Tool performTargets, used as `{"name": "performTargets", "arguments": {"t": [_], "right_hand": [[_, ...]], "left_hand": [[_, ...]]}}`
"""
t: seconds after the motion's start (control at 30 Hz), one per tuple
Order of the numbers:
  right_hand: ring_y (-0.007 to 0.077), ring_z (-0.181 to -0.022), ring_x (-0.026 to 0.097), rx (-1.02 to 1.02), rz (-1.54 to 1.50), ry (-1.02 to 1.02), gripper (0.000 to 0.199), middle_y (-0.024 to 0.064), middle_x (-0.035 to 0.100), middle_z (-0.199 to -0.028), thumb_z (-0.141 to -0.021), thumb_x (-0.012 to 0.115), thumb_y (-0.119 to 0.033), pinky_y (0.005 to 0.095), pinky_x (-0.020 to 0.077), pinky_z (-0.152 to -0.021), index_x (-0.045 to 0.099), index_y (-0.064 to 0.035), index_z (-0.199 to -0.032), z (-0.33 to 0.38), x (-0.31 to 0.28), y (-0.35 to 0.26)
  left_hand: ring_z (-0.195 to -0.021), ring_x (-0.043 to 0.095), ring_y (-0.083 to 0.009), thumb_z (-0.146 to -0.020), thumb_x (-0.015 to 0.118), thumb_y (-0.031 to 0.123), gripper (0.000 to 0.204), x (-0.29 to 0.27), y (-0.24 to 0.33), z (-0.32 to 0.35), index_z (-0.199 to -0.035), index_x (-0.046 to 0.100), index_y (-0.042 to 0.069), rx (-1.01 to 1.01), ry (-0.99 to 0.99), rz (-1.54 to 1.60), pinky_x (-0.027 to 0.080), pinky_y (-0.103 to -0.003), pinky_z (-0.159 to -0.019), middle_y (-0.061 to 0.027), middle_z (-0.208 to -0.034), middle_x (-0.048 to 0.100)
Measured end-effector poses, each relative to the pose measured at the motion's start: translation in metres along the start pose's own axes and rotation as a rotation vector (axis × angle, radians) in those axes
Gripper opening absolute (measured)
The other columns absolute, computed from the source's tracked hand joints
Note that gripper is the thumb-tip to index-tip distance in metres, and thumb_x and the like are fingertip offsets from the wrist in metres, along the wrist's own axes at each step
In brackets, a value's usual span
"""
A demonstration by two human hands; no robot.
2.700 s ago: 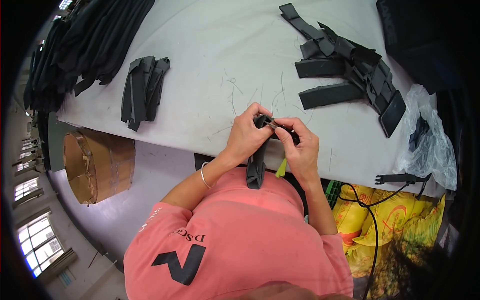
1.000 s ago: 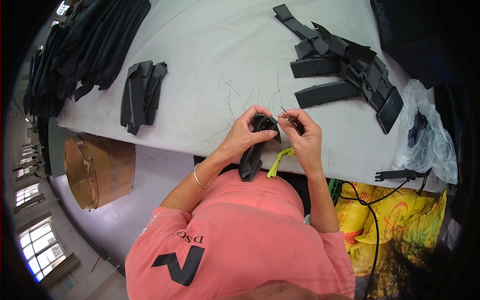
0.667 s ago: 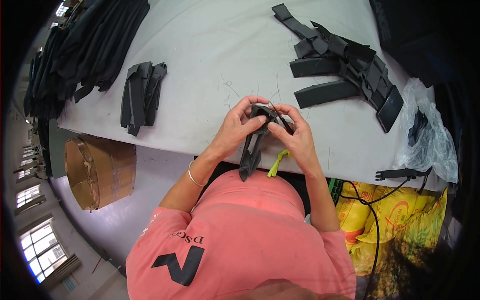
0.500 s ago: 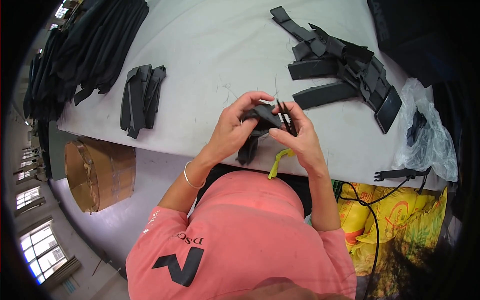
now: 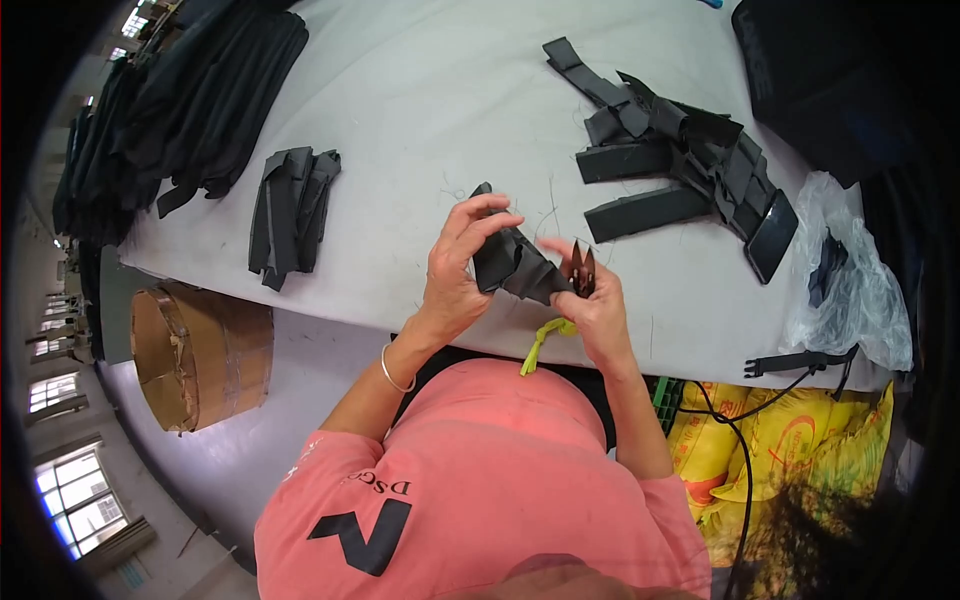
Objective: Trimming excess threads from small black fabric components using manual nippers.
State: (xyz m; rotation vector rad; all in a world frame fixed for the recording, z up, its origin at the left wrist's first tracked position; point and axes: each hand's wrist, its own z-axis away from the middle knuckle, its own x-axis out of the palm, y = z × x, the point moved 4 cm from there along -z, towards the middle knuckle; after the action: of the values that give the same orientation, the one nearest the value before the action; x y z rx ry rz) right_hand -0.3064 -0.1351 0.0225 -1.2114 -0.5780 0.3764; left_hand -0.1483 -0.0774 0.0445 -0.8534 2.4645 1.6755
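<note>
A folded black fabric strip [image 5: 516, 264] stretches between my two hands above the near edge of the table. My left hand [image 5: 453, 272] grips its left part, the thumb below and fingers curved over the top. At the other end, my right hand [image 5: 600, 318] pinches the strip's corner between thumb and finger. That same hand keeps a pair of thread snips [image 5: 583, 270] tucked in the palm, blades pointing up and slightly apart. A yellow-green ribbon [image 5: 540, 346] hangs beneath my right hand; where it is attached is hidden.
Right of my hands lies a heap of black fabric strips [image 5: 650, 212] with a phone [image 5: 772, 236] at its edge. A smaller strip stack [image 5: 290, 215] and dark garments [image 5: 200, 110] lie left. Clear plastic bag [image 5: 870, 300], buckle strap [image 5: 795, 363], cardboard drum [image 5: 240, 350] and yellow sacks [image 5: 790, 440] surround the table.
The bunched fabric strip has been spread out flatter and tilted. My right hand has moved slightly down onto its corner, and the snips now point straighter up. The view has shifted slightly.
</note>
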Motion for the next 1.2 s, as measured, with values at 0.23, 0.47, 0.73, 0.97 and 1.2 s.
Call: {"name": "performTargets", "arguments": {"t": [0.23,0.47,0.73,0.97,1.2], "right_hand": [[0.0032,-0.063,0.047,-0.088,0.207,-0.098,0.021,-0.0026,0.057,-0.071,-0.07,0.047,0.005,0.0183,0.036,-0.057,0.064,0.0004,-0.082,-0.004,0.003,0.011],[0.0042,-0.059,0.044,-0.095,0.316,-0.085,0.017,-0.0021,0.055,-0.07,-0.074,0.051,0.001,0.0201,0.0338,-0.054,0.064,0.0006,-0.083,-0.009,0.009,0.014],[0.0067,-0.068,0.048,-0.15,0.17,0.033,0.009,-0.0004,0.052,-0.076,-0.085,0.059,-0.003,0.0204,0.0383,-0.061,0.062,0.0005,-0.093,-0.007,0.0,0.017],[-0.0002,-0.057,0.038,-0.088,0.077,0.086,0.033,-0.0067,0.047,-0.077,-0.081,0.062,0.0,0.0159,0.0305,-0.049,0.058,-0.0047,-0.113,-0.011,0.002,0.028],[0.0031,-0.063,0.046,-0.204,0.385,-0.066,0.04,-0.0052,0.057,-0.081,-0.074,0.049,0.008,0.017,0.0385,-0.059,0.065,-0.0027,-0.109,-0.009,0.01,0.019]], "left_hand": [[-0.094,0.053,-0.0149,-0.074,0.076,0.008,0.052,-0.013,-0.025,0.01,-0.122,0.054,0.008,-0.304,0.225,-0.21,0.045,-0.027,-0.072,-0.0069,-0.109,0.048],[-0.09,0.056,-0.0084,-0.082,0.058,-0.01,0.047,-0.006,-0.043,0.02,-0.125,0.05,0.004,-0.654,0.142,0.609,0.046,-0.022,-0.075,-0.0009,-0.102,0.058],[-0.094,0.059,-0.0098,-0.083,0.055,-0.009,0.036,0.006,-0.054,0.026,-0.117,0.054,0.003,-0.499,0.121,0.605,0.048,-0.023,-0.082,-0.0038,-0.103,0.062],[-0.092,0.059,-0.0115,-0.084,0.048,-0.006,0.033,0.014,-0.055,0.031,-0.115,0.056,-0.003,-0.709,-0.029,0.733,0.048,-0.024,-0.082,-0.0066,-0.103,0.062],[-0.096,0.056,-0.0111,-0.086,0.06,0.013,0.054,0.012,-0.062,0.017,-0.133,0.036,0.002,-0.855,-0.016,0.943,0.045,-0.028,-0.085,-0.0058,-0.102,0.061]]}}
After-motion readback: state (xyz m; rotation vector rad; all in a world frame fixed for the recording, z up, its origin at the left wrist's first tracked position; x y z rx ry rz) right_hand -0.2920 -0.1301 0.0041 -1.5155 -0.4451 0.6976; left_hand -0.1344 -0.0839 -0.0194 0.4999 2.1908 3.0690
